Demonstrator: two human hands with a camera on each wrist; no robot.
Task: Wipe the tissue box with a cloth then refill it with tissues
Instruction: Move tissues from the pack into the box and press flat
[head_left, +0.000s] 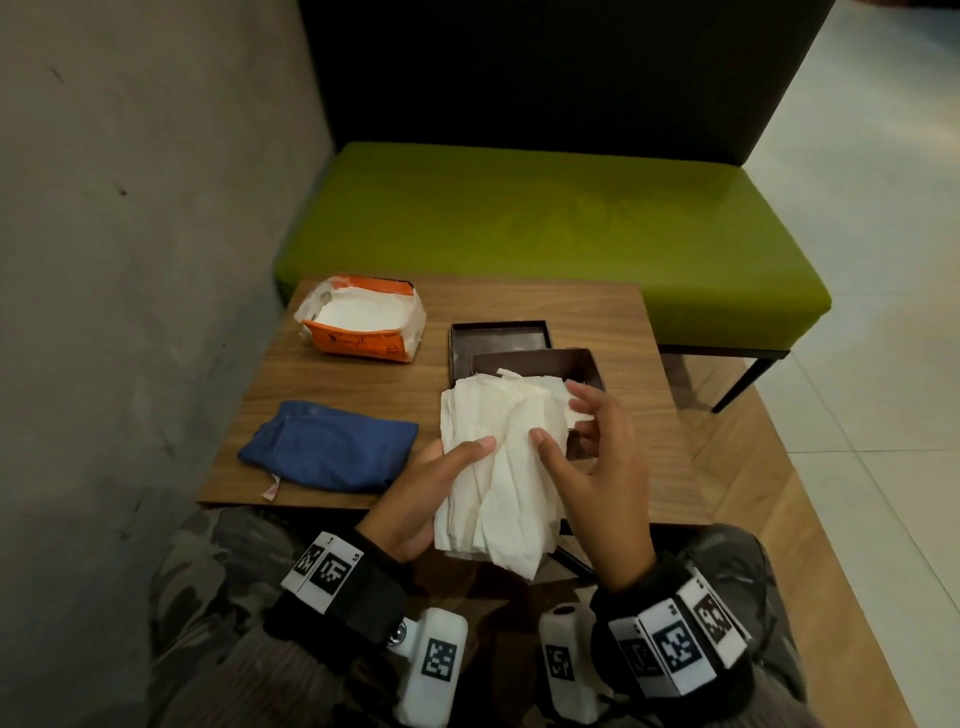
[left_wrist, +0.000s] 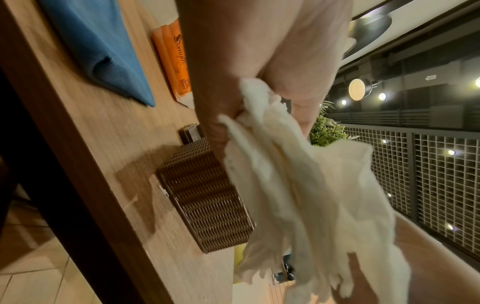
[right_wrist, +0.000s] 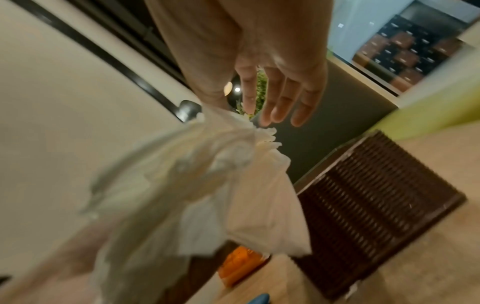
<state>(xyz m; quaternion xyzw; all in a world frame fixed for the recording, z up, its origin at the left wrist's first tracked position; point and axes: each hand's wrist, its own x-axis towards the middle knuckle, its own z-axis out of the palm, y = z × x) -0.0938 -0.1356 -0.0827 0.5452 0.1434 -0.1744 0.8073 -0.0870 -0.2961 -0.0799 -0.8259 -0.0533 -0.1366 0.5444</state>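
My left hand (head_left: 457, 470) grips a loose stack of white tissues (head_left: 501, 467) from below, thumb on top, above the table's near edge. My right hand (head_left: 563, 415) has its thumb resting on the stack and its fingers spread along the right edge; in the right wrist view those fingers (right_wrist: 283, 98) are straight above the tissues (right_wrist: 194, 185). Just beyond stands the open brown woven tissue box (head_left: 584, 366), partly hidden by the tissues, with its lid (head_left: 498, 338) lying behind it. The folded blue cloth (head_left: 332, 447) lies to the left.
An opened orange tissue pack (head_left: 358, 322) with white tissues inside sits at the far left of the wooden table (head_left: 337, 379). A green bench (head_left: 545, 218) stands beyond the table and a grey wall (head_left: 130, 234) runs along the left. My lap is under the near edge.
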